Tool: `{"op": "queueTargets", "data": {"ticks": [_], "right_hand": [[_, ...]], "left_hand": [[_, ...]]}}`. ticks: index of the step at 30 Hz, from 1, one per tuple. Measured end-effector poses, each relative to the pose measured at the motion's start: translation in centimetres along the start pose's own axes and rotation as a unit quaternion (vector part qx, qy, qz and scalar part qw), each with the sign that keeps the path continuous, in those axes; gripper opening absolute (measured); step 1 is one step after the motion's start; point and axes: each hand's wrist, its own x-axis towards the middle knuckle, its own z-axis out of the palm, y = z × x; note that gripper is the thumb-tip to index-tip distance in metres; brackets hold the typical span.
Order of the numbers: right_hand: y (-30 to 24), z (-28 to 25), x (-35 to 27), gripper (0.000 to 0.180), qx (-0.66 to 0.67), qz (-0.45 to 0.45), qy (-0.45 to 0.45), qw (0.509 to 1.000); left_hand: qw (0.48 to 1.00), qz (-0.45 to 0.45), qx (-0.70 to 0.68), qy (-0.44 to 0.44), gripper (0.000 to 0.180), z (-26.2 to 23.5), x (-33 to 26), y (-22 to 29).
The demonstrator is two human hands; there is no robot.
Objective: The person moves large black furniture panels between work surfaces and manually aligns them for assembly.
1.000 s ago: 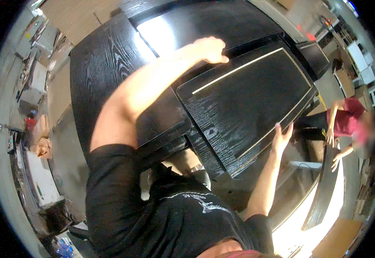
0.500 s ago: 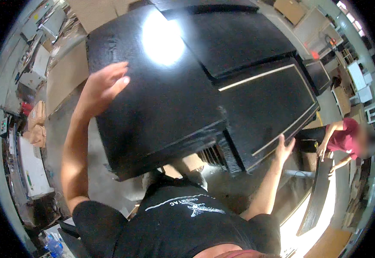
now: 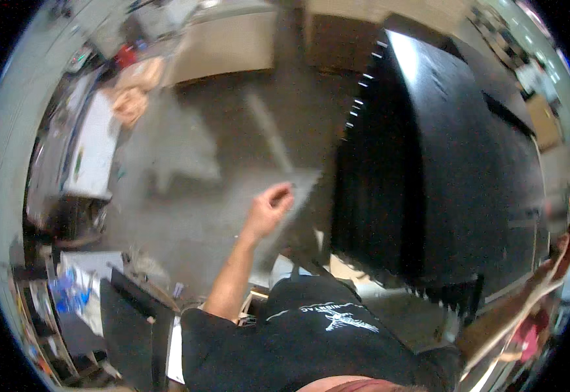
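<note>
A large, glossy black furniture piece (image 3: 474, 170), stacked with other black panels, stands to my right with its dark side facing me. My left hand (image 3: 270, 208) hangs over the grey floor to the left of it, fingers loosely curled with a gap at the thumb and nothing seen in them. Over by the right rim, my right hand (image 3: 562, 255) is raised beside the stack's right edge with its fingers stretched out. Blur hides whether it touches the black surface.
Cardboard sheets (image 3: 223, 46) lie at the back. Brown paper bundles (image 3: 134, 91) and a long white panel (image 3: 95, 144) line the left. A dark board (image 3: 131, 333) leans at lower left near blue plastic (image 3: 69, 297). A co-worker's red sleeve (image 3: 530, 333) shows at lower right.
My view has swung left, so the black stack now sits at the right. My left hand has gone from above the stack to over the floor; my right hand is nearer the right rim.
</note>
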Motion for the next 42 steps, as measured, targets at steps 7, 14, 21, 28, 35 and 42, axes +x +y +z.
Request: {"op": "queueTargets", "data": {"ticks": [7,14,21,28,35,42], "right_hand": [[-15.8,26.6,9.4,0.043,-0.043,-0.325,-0.319,0.889],[-38.0,52.3,1.4,0.032,0.212,-0.324,-0.403,0.829],[-31.7,83.4,-27.3,0.027,0.33,-0.069,-0.57,0.749],[-59.2,73.7,-53.1,0.039,0.343,-0.319,-0.873,0.137],[-83.2,65.8,-56.9,0.044,0.332,-0.371,-0.866,0.046],[-100.1,54.8,-66.7,0.046,0.332,-0.402,-0.85,0.077]], "left_hand": [[0.981,-0.14,0.011,0.131,0.041,-10.9,-7.7,-9.6],[0.952,-0.138,-0.06,0.267,0.043,-20.1,-4.9,-11.0],[0.915,-0.184,0.101,0.343,0.047,-27.7,0.7,-13.0],[0.651,-0.376,-0.009,0.659,0.048,-28.9,-9.0,-14.9],[0.34,-0.376,-0.047,0.861,0.043,-28.9,-22.2,-17.5],[0.131,-0.348,-0.166,0.913,0.059,-30.3,-37.7,-27.4]]}}
